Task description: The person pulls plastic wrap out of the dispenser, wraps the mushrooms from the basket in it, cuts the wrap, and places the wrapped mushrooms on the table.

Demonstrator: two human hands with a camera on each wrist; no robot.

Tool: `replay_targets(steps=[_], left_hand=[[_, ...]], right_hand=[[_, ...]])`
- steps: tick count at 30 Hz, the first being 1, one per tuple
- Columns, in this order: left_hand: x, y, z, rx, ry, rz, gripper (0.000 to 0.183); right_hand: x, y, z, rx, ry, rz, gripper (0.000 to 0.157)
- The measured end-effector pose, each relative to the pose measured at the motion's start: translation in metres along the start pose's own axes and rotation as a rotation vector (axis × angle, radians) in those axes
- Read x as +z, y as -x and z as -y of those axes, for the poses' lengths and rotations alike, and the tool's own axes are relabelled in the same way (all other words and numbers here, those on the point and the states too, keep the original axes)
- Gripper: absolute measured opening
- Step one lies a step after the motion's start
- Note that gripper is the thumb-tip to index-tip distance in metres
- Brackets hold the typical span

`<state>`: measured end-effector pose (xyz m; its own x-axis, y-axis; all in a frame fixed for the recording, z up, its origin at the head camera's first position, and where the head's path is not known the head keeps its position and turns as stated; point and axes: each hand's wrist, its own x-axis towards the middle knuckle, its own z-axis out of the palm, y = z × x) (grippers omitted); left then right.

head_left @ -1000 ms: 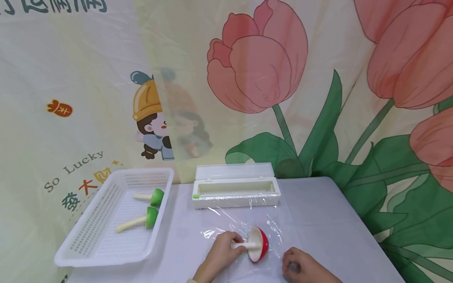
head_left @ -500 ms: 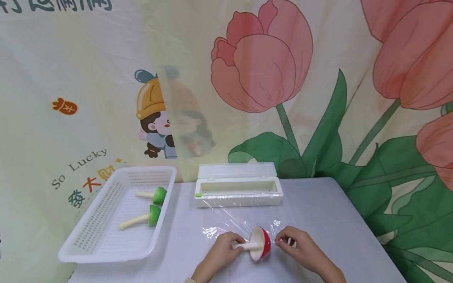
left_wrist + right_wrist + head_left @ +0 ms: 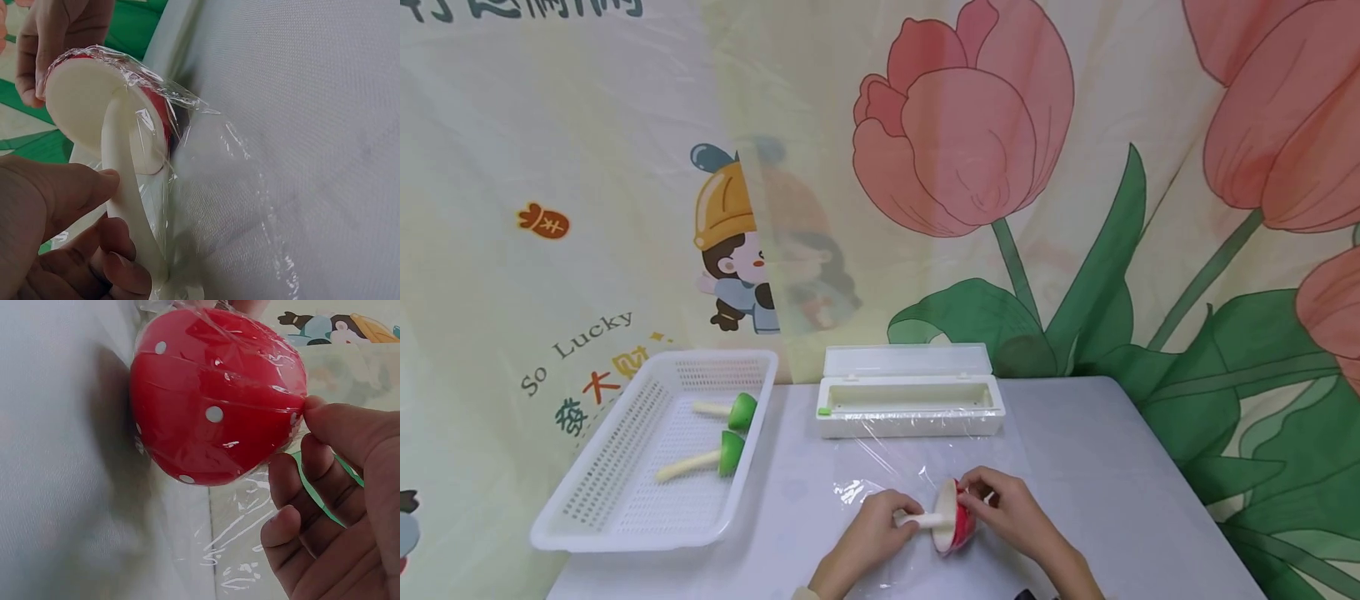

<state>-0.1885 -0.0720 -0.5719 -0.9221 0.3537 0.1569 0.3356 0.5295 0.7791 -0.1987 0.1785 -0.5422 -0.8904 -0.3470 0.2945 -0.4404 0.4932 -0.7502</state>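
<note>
Here, cling film (image 3: pixel 850 490) covers a red-capped toy mushroom (image 3: pixel 946 518)

A person's left hand (image 3: pixel 877 529) pinches the pale stem of the red-capped toy mushroom, held sideways over the worktop (image 3: pixel 1097 450), as the right hand (image 3: pixel 1011 510) grips cling film between thumb and fingers at the white-dotted cap's edge. The clear sheet reaches back to an open-lidded white dispenser (image 3: pixel 910 425). At left, a perforated plastic basket (image 3: pixel 625 546) holds two green-capped mushrooms (image 3: pixel 730 454).

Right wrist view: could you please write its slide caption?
The right hand's grip at the edge of a red, white-dotted mushroom cap under clear film.
</note>
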Motion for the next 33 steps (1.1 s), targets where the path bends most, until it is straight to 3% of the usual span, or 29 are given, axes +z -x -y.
replay_targets(steps=[6, 10, 13, 19, 25, 29, 33], left_hand=[[-0.005, 0.001, -0.001, 0.002, -0.016, 0.017, 0.017], [-0.015, 0.005, 0.002, 0.011, -0.008, 0.027, 0.022], [-0.026, 0.012, 0.007, 0.031, -0.009, 0.010, 0.025], [-0.059, 0.034, 0.018, 0.084, -0.099, -0.001, 0.024], [-0.084, 0.055, 0.023, 0.144, -0.191, 0.133, 0.025], [-0.086, 0.066, 0.024, 0.148, -0.255, 0.286, 0.030], [-0.081, 0.072, 0.023, 0.111, -0.313, 0.358, 0.030]], right_hand=[[0.006, -0.004, 0.000, -0.007, 0.000, -0.071, 0.013], [0.009, -0.006, -0.001, -0.059, 0.004, -0.092, 0.011], [0.011, -0.008, 0.000, -0.082, 0.011, -0.091, 0.007], [0.011, -0.011, 0.003, -0.047, 0.041, -0.068, 0.009], [0.010, -0.011, 0.007, 0.008, 0.060, -0.020, 0.010], [0.009, -0.012, 0.008, 0.046, 0.058, 0.000, 0.008], [0.011, -0.012, 0.008, 0.052, 0.046, 0.010, 0.007]])
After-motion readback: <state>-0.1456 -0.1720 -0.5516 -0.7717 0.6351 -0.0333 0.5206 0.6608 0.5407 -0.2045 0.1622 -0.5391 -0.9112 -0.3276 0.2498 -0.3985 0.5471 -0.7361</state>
